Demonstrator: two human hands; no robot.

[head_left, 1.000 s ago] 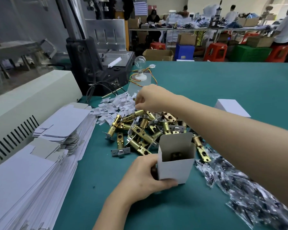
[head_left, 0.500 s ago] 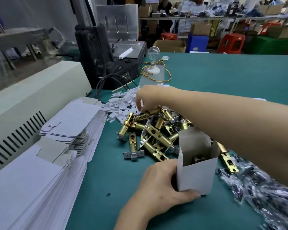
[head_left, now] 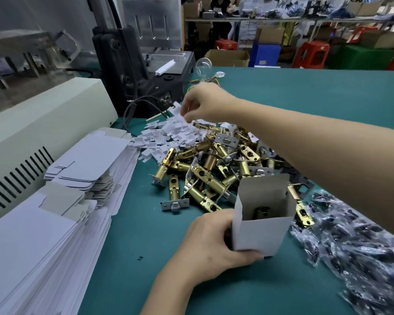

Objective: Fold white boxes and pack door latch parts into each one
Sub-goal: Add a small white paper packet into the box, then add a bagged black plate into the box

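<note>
Grips open white cardboard box [head_left: 259, 233] in left hand [head_left: 212, 242]; pinches small white plastic piece [head_left: 179, 113] beyond it in right hand [head_left: 203, 103] (thin hold, may slip).

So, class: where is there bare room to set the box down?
Bare mat between the flat carton stack and the left hand, and the far mat beyond the right forearm. Crowded: latch pile, white plastic pieces, bagged parts.

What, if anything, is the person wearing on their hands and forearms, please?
Nothing visible: the left hand and right hand are bare, with no gloves, rings or watch, and both forearms are uncovered, no sleeve in view.
</note>
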